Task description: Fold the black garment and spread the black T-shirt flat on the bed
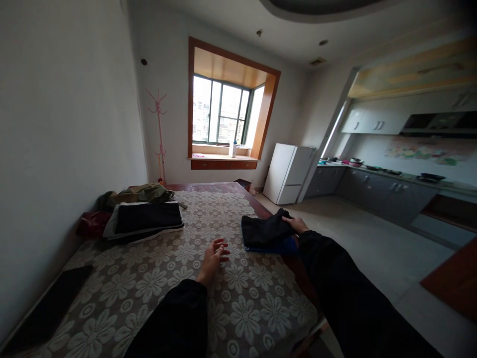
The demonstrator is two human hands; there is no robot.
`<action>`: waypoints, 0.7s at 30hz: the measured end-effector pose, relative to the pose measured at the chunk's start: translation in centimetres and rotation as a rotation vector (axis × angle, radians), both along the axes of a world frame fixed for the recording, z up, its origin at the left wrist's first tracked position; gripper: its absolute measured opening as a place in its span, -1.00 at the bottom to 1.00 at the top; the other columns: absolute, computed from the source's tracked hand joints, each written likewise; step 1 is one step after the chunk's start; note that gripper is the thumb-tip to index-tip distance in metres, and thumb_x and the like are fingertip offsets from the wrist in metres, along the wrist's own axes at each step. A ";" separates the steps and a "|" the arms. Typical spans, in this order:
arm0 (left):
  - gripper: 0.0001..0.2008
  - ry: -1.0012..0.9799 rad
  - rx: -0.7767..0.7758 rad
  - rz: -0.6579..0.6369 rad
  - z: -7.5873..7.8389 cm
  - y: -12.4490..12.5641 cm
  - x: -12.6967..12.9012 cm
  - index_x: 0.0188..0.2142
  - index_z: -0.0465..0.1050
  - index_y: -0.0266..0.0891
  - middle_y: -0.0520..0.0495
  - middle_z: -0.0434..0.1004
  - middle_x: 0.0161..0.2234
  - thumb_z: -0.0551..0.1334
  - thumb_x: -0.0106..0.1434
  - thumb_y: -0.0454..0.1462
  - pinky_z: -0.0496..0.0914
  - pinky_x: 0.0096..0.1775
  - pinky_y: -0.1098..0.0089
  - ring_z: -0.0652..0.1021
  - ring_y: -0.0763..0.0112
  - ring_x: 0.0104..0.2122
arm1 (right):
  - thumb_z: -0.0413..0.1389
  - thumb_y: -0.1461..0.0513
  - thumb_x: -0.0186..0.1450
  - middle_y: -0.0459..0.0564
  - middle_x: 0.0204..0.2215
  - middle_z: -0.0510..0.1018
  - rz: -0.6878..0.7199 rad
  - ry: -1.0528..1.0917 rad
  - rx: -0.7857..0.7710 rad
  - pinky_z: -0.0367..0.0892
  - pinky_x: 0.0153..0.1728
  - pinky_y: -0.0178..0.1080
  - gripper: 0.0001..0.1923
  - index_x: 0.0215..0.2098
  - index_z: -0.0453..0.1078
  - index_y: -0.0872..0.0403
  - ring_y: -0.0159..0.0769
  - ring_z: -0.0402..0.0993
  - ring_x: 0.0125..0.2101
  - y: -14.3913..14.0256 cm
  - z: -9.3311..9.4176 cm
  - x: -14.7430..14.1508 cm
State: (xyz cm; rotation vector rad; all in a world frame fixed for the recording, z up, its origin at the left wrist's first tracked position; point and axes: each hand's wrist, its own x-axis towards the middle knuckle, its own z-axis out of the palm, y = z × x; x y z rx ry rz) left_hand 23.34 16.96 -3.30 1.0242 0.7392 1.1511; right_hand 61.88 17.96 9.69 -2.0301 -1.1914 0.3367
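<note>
Dark folded garment [266, 231] sits at 2 o'clock on the surface [156, 278], right by its edge. Right hand [296, 224] grips its far corner; left hand [215, 254] hovers open w/ fingers spread. Risk: a one-handed tug could drag it off the edge or undo the fold.

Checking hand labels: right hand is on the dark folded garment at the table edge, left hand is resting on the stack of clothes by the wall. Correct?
Not quite. In the head view the left hand is over the floral tablecloth, apart from the stack of clothes by the wall. The right hand is on the dark folded garment at the table edge.
</note>
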 end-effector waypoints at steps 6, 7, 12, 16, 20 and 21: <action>-0.50 -0.002 -0.007 0.000 0.4 -0.3 -0.1 -0.01 0.41 -0.21 -0.26 0.57 -0.06 0.39 0.14 -0.03 0.55 -0.26 0.24 0.63 0.26 -0.26 | 0.27 0.05 0.21 0.02 -0.11 0.69 0.225 0.126 0.166 0.45 0.01 -0.16 -0.53 0.03 0.53 0.08 -0.15 0.61 -0.10 3.0 5.3 -2.9; -0.50 -0.001 -0.004 -0.003 0.5 -0.3 -0.1 -0.01 0.41 -0.21 -0.25 0.57 -0.06 0.40 0.14 -0.03 0.55 -0.26 0.23 0.63 0.26 -0.25 | 0.28 0.05 0.20 0.00 -0.12 0.69 0.284 0.157 0.202 0.46 0.02 -0.15 -0.52 0.04 0.52 0.07 -0.15 0.61 -0.11 3.2 6.1 -3.6; -0.51 0.012 0.008 -0.011 0.5 -0.3 -0.1 0.00 0.40 -0.22 -0.26 0.56 -0.05 0.38 0.17 -0.04 0.55 -0.26 0.23 0.63 0.27 -0.26 | 0.32 0.07 0.17 0.01 -0.16 0.70 0.395 0.318 0.291 0.48 0.00 -0.11 -0.52 0.02 0.52 0.08 -0.12 0.63 -0.14 3.9 7.8 -5.5; -0.49 -0.001 0.009 -0.016 0.4 -0.2 -0.2 -0.01 0.40 -0.21 -0.25 0.57 -0.06 0.39 0.14 -0.02 0.55 -0.27 0.25 0.63 0.29 -0.27 | 0.23 0.05 0.24 0.04 -0.15 0.69 0.226 0.287 0.203 0.49 -0.02 -0.16 -0.54 0.03 0.51 0.11 -0.16 0.62 -0.11 3.0 5.2 -3.6; -0.49 -0.007 0.002 -0.017 0.2 -0.2 -0.1 -0.03 0.41 -0.22 -0.25 0.57 -0.07 0.40 0.13 -0.02 0.55 -0.28 0.27 0.63 0.30 -0.29 | 0.27 0.05 0.17 0.12 -0.34 0.69 0.072 0.180 0.084 0.50 -0.05 -0.05 -0.61 -0.18 0.58 0.17 -0.03 0.63 -0.18 0.0 0.5 -1.5; -0.50 -0.007 0.002 -0.016 0.2 -0.2 -0.1 -0.03 0.41 -0.22 -0.25 0.57 -0.07 0.40 0.13 -0.02 0.55 -0.28 0.27 0.63 0.31 -0.29 | 0.29 0.05 0.15 0.13 -0.39 0.68 0.049 0.149 0.064 0.50 -0.05 -0.03 -0.64 -0.24 0.60 0.16 0.00 0.63 -0.21 -1.0 -0.6 -1.2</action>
